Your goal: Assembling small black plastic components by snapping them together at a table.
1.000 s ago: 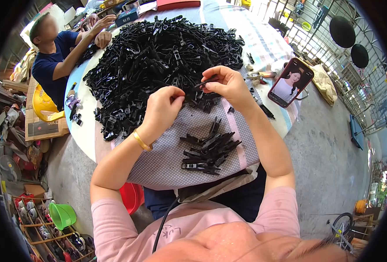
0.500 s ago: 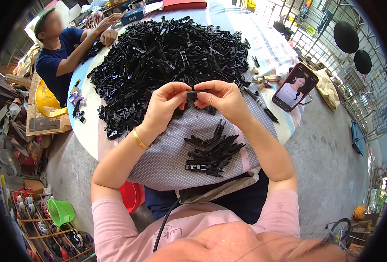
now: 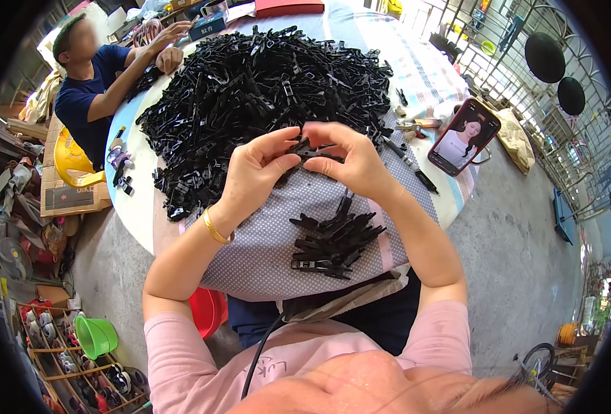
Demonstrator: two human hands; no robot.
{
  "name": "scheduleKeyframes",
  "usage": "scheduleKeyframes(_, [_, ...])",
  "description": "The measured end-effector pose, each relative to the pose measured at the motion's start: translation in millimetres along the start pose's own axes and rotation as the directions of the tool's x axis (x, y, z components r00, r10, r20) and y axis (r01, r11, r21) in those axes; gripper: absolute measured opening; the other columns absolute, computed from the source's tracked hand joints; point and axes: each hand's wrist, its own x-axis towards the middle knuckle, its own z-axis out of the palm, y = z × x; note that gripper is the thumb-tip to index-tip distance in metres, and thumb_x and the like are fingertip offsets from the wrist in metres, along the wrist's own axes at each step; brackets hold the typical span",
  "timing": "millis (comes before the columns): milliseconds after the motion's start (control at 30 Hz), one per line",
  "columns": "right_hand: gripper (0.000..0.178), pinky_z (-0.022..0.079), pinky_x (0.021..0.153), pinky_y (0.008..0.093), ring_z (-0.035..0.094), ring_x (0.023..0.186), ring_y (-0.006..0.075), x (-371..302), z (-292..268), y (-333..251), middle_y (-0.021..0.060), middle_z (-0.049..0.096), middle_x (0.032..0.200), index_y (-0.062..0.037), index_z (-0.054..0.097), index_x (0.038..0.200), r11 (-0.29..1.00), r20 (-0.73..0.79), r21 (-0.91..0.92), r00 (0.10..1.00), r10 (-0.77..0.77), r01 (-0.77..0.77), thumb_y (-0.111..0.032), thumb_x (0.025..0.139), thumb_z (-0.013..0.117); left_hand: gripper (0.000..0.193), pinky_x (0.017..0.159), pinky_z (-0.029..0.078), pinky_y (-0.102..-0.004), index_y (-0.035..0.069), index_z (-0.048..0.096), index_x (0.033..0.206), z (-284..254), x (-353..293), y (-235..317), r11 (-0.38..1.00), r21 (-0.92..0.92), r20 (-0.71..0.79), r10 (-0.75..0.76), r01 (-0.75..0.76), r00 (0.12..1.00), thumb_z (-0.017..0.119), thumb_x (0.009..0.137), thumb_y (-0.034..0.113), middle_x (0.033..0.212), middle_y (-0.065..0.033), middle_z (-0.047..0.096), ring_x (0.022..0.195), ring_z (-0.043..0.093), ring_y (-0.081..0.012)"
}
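Grasping a black clip (image 3: 309, 151) between them, the left hand (image 3: 251, 167) and right hand (image 3: 358, 159) nearly meet; the large pile of clips (image 3: 250, 90) lies just beyond, so if the fingertip pinch slips, the piece could drop and get lost there.

left hand (image 3: 251, 168) just beside right hand (image 3: 355, 164)

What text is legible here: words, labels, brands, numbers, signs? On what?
I don't transcribe wording; where it stands:
Blue box at the table's far edge: short pale label, legible.
Pink shirt: dark chest lettering, partly legible.
Cardboard box: dark print, blurred.
Phone: any screen text is too small to read.
Black clips: none readable.
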Motion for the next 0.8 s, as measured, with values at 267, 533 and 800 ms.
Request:
scheduleKeyframes(267, [0.026,0.05,0.072,0.0232,0.062,0.077,0.0113,-2,-8,1,0.0073,0.065,0.087,0.0025,0.064,0.095,1.0,0.034,-0.015,0.999,-0.015,0.016,-0.007,0.072,0.073,0.04,0.081,0.048,-0.0227,-0.001,0.052,0.119,2,-3,8,0.999,0.005,0.09,0.052,-0.052,0.995,0.059,0.08,-0.005,0.1,-0.0092,0.064,0.091,0.06,-0.0111])
scheduleKeyframes(533, [0.044,0.051,0.074,0.028,0.063,0.078,0.0155,20,-68,31,0.0098,0.065,0.091,-0.0003,0.062,0.103,0.915,0.004,0.315,0.965,0.263,-0.251,-0.04,0.087,0.055,0.026,0.083,0.047,-0.0221,-0.004,0.055,0.107,17,-12,-3,0.984,0.056,0.427,-0.175,0.167,0.887,0.057,0.081,-0.005,0.1,-0.0055,0.061,0.091,0.057,-0.0084])
scheduleKeyframes(800, [0.021,0.046,0.073,0.0345,0.057,0.081,0.0275,26,-42,66,0.0085,0.062,0.082,-0.0058,0.066,0.091,0.678,-0.094,-0.726,0.959,-0.269,0.119,-0.019,0.075,0.067,0.012,0.067,0.047,-0.0235,0.0,0.064,0.089,20,-10,-10,0.956,0.282,0.397,-0.189,0.077,0.898,0.062,0.082,0.01,0.088,-0.0063,0.062,0.074,0.058,-0.0135])
